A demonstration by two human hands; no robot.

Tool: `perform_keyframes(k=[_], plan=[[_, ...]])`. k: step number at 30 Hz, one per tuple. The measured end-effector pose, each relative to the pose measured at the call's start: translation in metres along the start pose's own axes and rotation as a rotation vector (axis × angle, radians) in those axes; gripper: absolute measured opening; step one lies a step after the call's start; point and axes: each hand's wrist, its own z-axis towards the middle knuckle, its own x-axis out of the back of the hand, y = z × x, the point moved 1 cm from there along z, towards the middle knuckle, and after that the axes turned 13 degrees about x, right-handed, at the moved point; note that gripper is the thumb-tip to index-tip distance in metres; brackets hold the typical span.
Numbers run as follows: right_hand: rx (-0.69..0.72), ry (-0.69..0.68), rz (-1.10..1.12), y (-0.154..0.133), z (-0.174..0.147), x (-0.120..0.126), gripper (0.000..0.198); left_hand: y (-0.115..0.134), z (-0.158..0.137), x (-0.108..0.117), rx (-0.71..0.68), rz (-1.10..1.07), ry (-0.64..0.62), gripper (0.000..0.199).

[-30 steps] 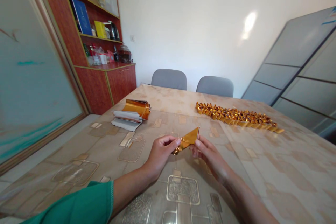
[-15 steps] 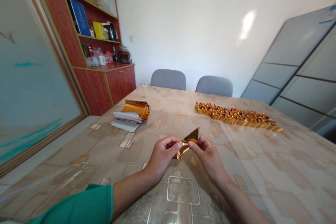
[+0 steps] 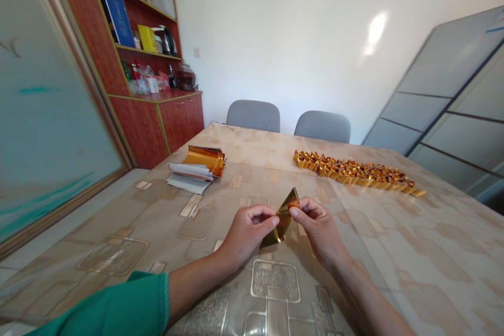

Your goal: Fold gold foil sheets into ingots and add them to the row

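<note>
A shiny gold foil paper [image 3: 284, 224], folded into pointed triangular ends, is held up between both hands above the table. My left hand [image 3: 249, 229] pinches its left side between thumb and fingers. On the other side, my right hand [image 3: 317, 224] grips the upper right part, thumb in front. A stack of gold foil sheets [image 3: 205, 159] lies beyond to the left, curled up, with grey-white paper [image 3: 190, 181] at its near side. Rows of folded gold foil pieces [image 3: 354, 173] spread over the table at the right.
The table [image 3: 417, 252] has a clear patterned cover over its near part. Two grey chairs [image 3: 253, 115] stand at the far edge. A red-brown cabinet [image 3: 181, 121] with bottles and a kettle [image 3: 168, 42] is at the left, a glass door [image 3: 47, 115] nearer.
The foil has turned and opened out between my fingers, its lower point now hanging down to the left. Both hands have shifted slightly; the view has tilted a little.
</note>
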Motion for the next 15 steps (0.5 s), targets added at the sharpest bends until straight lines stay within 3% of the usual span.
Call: perform_keyframes(k=[6, 11, 15], plan=[[-0.014, -0.110, -0.083, -0.0088, 0.0018, -0.0011, 0.025, -0.0013, 0.0011, 0.0000, 0.146, -0.034, -0.105, 0.025], [-0.063, -0.223, -0.141, -0.0056, -0.0007, -0.0064, 0.034, 0.0001, 0.0028, 0.0039, 0.094, -0.121, -0.038, 0.025], [-0.070, -0.216, -0.174, 0.0003, -0.0034, -0.0087, 0.038, -0.0005, 0.0038, 0.0052, 0.093, -0.201, -0.003, 0.026]])
